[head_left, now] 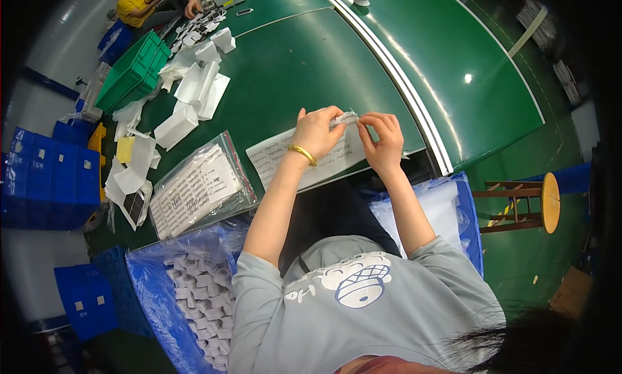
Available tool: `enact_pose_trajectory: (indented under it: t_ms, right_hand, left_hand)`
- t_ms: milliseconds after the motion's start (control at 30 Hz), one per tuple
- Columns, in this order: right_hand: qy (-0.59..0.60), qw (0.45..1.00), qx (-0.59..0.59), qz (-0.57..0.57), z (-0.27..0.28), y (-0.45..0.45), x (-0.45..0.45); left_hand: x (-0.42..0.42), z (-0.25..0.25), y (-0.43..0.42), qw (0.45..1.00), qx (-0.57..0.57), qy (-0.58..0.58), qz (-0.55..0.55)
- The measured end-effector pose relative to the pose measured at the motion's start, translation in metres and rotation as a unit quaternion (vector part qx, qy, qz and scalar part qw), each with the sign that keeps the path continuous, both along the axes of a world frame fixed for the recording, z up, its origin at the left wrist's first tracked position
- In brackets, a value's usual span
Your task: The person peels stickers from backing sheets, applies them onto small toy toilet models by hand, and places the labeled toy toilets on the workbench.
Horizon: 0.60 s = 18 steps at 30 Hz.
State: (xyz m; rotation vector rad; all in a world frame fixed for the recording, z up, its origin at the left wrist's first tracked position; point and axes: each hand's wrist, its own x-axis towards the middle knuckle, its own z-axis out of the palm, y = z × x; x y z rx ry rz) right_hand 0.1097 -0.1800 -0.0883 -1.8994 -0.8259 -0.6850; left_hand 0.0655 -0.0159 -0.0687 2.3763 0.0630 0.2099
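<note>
Near the front edge of the green table, my left hand (315,135), with a gold bangle at the wrist, pinches a small pale strip (345,118) with greyish markings. Thumb and fingertips of my right hand (383,139) are closed at the strip's right end. Its exact kind is too small to make out. Under both hands lies a white sheet (272,155) printed with repeated dark lettering. Left of the sheet is a clear plastic bag (197,185) holding similar printed sheets.
Folded white paper pieces (196,89) and a green crate (135,72) line the table's left side. A blue bin (152,296) of small white parts stands at my left, another blue bin (472,225) at my right. A wooden stool (549,203) is further right. A co-worker (136,8) sits far left.
</note>
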Motion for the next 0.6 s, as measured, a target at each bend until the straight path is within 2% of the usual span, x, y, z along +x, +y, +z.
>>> enact_pose_trajectory:
  t_ms: [67, 167, 267, 367, 533, 600]
  right_hand:
    - [-0.011, 0.999, -0.021, 0.023, 0.003, -0.001, -0.005]
    - [-0.027, 0.998, -0.051, 0.036, 0.003, -0.002, -0.005]
    - [-0.017, 0.998, -0.055, 0.011, -0.007, -0.002, 0.0]
    - [0.0, 0.999, -0.047, 0.0, -0.02, -0.003, 0.01]
    - [0.034, 0.998, -0.017, 0.057, -0.02, -0.003, 0.005]
    - [0.111, 0.991, 0.003, 0.08, -0.011, -0.004, -0.003]
  left_hand:
    - [0.0, -0.001, 0.0, 0.998, 0.054, -0.009, 0.012]
    - [0.005, -0.011, 0.005, 0.999, 0.048, 0.007, -0.013]
    - [0.009, -0.03, 0.009, 0.999, 0.025, -0.026, -0.023]
    - [0.011, -0.015, 0.008, 0.996, -0.075, 0.04, -0.027]
    - [0.018, -0.023, 0.007, 0.998, 0.056, 0.02, 0.024]
    - [0.018, -0.025, 0.007, 0.996, 0.088, 0.007, 0.023]
